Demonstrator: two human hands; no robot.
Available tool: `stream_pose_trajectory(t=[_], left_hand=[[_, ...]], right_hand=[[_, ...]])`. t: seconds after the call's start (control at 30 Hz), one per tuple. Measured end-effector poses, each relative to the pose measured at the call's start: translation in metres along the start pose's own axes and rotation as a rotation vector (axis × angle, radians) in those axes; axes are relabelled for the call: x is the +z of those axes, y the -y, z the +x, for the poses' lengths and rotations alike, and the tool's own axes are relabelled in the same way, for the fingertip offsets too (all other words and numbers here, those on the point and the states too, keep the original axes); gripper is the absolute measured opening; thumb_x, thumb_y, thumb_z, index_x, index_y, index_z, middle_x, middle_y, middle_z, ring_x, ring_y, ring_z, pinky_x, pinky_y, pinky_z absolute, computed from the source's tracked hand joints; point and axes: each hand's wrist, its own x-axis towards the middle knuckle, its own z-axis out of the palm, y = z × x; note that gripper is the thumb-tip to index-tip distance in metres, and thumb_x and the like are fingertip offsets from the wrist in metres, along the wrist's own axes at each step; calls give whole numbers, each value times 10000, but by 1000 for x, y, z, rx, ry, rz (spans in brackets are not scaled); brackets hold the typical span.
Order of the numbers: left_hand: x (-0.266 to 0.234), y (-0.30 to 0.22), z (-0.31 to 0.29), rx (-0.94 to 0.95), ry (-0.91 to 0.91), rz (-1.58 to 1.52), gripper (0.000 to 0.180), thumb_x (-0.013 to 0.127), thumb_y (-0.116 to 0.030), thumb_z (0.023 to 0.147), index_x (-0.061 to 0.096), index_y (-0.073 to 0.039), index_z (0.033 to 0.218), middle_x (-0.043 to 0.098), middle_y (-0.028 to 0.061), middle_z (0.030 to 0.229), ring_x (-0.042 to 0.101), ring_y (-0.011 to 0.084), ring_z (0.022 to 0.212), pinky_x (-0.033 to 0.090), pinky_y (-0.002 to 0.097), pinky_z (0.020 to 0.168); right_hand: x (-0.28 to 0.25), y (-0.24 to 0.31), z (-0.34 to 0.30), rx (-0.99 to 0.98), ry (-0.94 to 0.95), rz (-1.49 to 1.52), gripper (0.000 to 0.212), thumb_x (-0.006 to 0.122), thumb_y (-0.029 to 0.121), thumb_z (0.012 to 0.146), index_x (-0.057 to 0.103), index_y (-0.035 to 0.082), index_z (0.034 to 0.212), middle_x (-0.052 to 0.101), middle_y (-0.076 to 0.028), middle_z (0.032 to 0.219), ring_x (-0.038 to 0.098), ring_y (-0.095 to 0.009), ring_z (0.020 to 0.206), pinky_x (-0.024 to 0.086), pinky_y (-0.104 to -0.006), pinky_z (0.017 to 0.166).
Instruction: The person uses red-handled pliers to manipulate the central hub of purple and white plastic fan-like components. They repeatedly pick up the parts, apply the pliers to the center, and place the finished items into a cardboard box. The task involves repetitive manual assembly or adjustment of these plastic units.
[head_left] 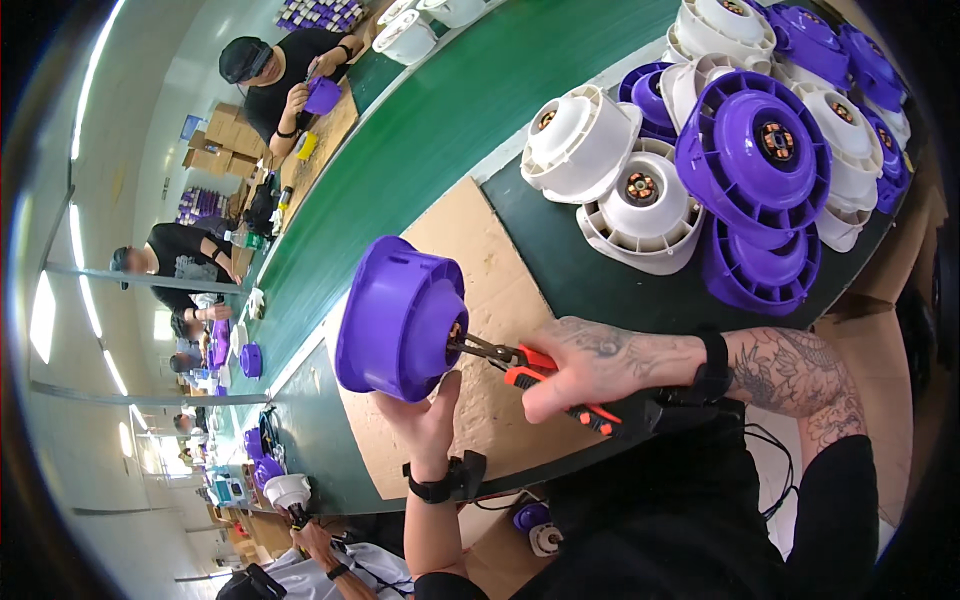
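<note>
A purple round plastic housing (405,315) is tilted on its side above the cardboard sheet, its hub facing right. My left hand (420,420) grips it from below, with fingers partly hidden behind it. Closed round the red and black handles of long-nose pliers (535,367) is my right hand (585,360). The jaws of the pliers reach into the hub opening, where a bit of copper colour shows. What the jaw tips touch is too small to tell.
White and purple housings (755,145), with copper windings in their hubs, are piled at the right. Cardboard (480,250) lies on the dark green table (500,185). Beyond runs a green conveyor belt (380,190). Co-workers (290,80) handle similar parts along its far side; another works at lower left.
</note>
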Motion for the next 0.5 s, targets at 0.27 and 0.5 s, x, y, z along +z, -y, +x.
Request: stream_pose_trajectory(t=[0.27,0.5], left_hand=[[12,-37,11,106,-67,-71,688,834,-72,796,520,42,1398,585,144,1349,595,238,1211,482,388,1040],[-5,0,0,-103,149,229,494,818,-64,834,614,22,1276,655,90,1249,626,208,1131,492,368,994]], right_hand=[[-4,-7,5,-28,-40,-20,624,735,523,729,624,-81,842,643,-175,746,645,-248,705,498,-381,644],[-4,-5,1,-80,-14,-36,605,733,501,723,627,-75,875,644,-160,742,634,-250,671,500,-386,630]])
